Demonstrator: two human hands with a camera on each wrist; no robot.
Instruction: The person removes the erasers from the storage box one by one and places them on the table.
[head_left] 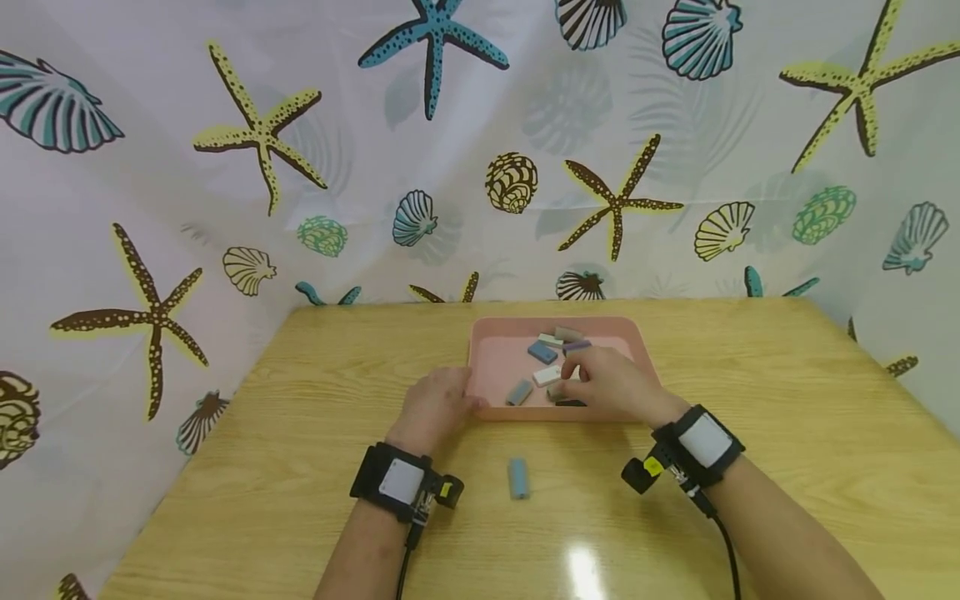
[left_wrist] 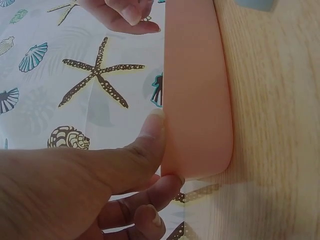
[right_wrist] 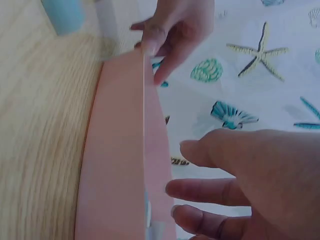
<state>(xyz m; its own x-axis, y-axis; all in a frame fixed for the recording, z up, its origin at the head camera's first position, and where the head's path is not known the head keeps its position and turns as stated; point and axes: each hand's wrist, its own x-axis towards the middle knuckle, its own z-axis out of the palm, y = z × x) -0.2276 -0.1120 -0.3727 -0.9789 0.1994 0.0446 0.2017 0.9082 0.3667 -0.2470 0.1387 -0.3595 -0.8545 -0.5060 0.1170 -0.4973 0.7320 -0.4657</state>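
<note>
A pink tray (head_left: 491,350) with raised walls stands on the table and holds several small rectangular blocks, among them a blue block (head_left: 542,352), a white block (head_left: 547,376) and a grey-blue block (head_left: 519,392). My left hand (head_left: 437,407) grips its near left corner; in the left wrist view the thumb (left_wrist: 152,132) lies at the rim. Over the tray's right part reaches my right hand (head_left: 611,379), thumb and fingers apart, close to a tan block. Nothing shows between these fingers (right_wrist: 205,191) in the right wrist view. A light blue block (head_left: 518,478) lies on the table before the tray.
The wooden table (head_left: 360,350) runs back to a white cloth (head_left: 450,183) printed with shells and starfish. Each wrist wears a black strap with a small camera, and a black cable (head_left: 727,542) trails from the right one.
</note>
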